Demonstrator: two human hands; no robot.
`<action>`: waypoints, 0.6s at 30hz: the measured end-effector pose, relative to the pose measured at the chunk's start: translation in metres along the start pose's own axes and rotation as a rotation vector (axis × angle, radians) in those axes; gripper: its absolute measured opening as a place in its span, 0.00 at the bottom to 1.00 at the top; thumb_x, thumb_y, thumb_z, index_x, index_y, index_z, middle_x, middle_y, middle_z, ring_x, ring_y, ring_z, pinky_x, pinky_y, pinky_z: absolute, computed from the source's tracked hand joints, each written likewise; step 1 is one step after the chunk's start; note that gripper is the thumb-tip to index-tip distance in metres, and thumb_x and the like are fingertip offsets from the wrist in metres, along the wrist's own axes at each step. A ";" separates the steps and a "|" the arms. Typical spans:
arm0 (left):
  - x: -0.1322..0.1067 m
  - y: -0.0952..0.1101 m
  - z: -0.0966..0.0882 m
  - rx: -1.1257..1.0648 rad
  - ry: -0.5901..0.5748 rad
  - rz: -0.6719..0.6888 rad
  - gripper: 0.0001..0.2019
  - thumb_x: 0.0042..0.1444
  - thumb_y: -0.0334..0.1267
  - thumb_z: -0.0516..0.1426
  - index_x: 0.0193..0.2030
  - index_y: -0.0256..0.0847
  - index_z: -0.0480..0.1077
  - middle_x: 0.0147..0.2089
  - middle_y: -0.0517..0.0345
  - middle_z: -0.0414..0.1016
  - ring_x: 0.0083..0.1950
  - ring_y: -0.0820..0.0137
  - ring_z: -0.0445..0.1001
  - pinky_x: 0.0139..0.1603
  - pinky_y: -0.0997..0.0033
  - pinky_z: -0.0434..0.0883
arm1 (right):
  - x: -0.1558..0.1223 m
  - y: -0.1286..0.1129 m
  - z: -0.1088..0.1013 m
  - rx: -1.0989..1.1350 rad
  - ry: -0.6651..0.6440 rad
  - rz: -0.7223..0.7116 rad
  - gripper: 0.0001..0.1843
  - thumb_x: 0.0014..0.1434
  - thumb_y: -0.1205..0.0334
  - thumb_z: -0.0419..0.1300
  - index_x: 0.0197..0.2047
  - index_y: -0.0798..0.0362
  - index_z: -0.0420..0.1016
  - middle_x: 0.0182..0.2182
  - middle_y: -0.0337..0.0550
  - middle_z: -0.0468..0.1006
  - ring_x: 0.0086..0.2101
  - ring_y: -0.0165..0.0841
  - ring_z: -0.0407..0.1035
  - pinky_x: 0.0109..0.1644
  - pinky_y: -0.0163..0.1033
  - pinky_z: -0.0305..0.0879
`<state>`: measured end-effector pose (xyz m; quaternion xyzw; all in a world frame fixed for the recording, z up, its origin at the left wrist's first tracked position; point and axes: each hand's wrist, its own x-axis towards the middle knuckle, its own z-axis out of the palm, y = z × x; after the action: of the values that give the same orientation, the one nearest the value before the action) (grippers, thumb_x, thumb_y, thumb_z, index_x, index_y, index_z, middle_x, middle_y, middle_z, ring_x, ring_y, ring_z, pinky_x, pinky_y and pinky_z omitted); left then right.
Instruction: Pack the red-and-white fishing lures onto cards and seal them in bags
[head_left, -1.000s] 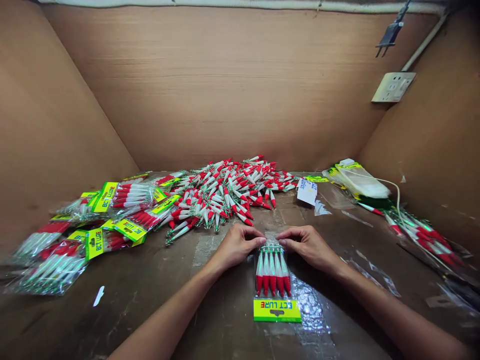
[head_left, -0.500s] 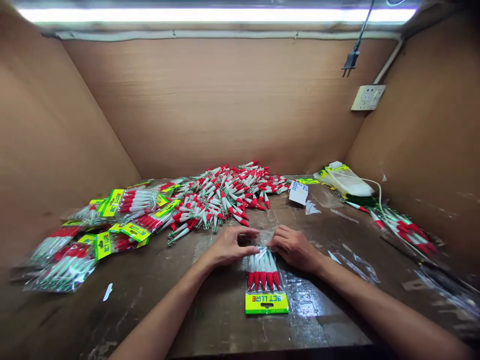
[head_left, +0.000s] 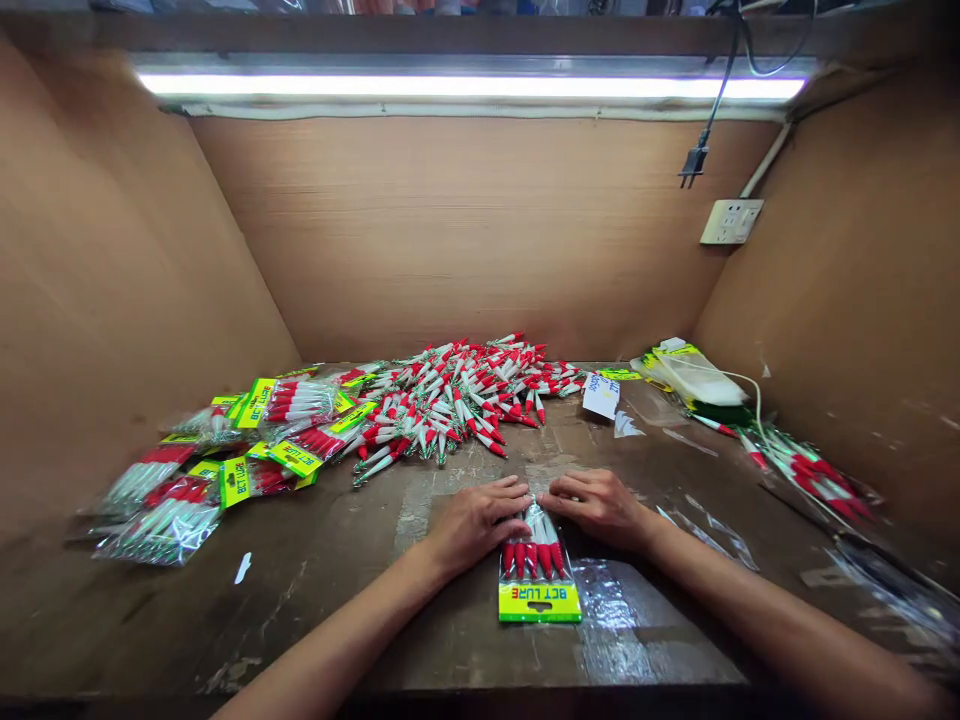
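A clear packet of red-and-white fishing lures [head_left: 534, 560] lies flat in front of me, its yellow and green header card towards me and upside down. My left hand [head_left: 484, 518] rests over the left side of the packet's far end, thumb across the lures and fingers closed against the plastic. At the far right corner, my right hand [head_left: 596, 508] has its fingers curled and pinching the packet's end. The hooked ends of the lures are mostly hidden under my fingers.
Beyond my hands is a heap of loose lures [head_left: 457, 395]. Filled packets [head_left: 285, 440] are piled at left. A stack of header-card bags [head_left: 697, 375], more lures [head_left: 817, 480] and a cord lie at right. A plug [head_left: 694, 165] hangs above.
My left hand has closed from an open curve down onto the packet's far end. My right hand stays at the far corner. The camera view has tilted up slightly.
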<state>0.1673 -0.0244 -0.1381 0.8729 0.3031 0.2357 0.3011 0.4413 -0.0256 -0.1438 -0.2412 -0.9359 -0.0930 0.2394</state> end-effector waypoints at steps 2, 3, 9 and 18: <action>-0.010 0.005 -0.005 0.130 -0.093 0.023 0.27 0.66 0.52 0.57 0.70 0.51 0.63 0.72 0.53 0.62 0.75 0.54 0.54 0.74 0.51 0.51 | -0.005 -0.001 -0.011 0.002 -0.052 -0.044 0.18 0.72 0.66 0.50 0.60 0.47 0.72 0.41 0.45 0.81 0.36 0.32 0.72 0.38 0.36 0.65; -0.017 0.008 -0.008 0.202 -0.151 0.030 0.32 0.65 0.55 0.56 0.73 0.51 0.56 0.75 0.53 0.55 0.77 0.53 0.48 0.75 0.48 0.47 | -0.008 -0.002 -0.016 0.001 -0.083 -0.054 0.18 0.72 0.66 0.50 0.62 0.47 0.71 0.44 0.46 0.81 0.37 0.33 0.73 0.39 0.36 0.66; -0.048 0.017 -0.023 0.351 -0.320 -0.001 0.42 0.64 0.64 0.51 0.77 0.55 0.35 0.79 0.57 0.33 0.78 0.49 0.32 0.74 0.41 0.37 | -0.026 -0.011 -0.033 0.125 -0.200 0.122 0.19 0.69 0.67 0.53 0.59 0.46 0.74 0.51 0.49 0.79 0.44 0.37 0.73 0.47 0.40 0.68; -0.007 0.003 -0.004 0.197 0.080 -0.255 0.27 0.63 0.54 0.58 0.63 0.42 0.70 0.77 0.43 0.48 0.77 0.48 0.44 0.73 0.46 0.48 | 0.016 -0.007 0.005 0.626 -0.050 0.753 0.12 0.57 0.52 0.68 0.39 0.52 0.82 0.35 0.44 0.80 0.36 0.38 0.73 0.41 0.40 0.67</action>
<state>0.1614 -0.0296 -0.1353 0.8424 0.4450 0.1993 0.2292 0.4235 -0.0236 -0.1403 -0.4813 -0.7723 0.2916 0.2948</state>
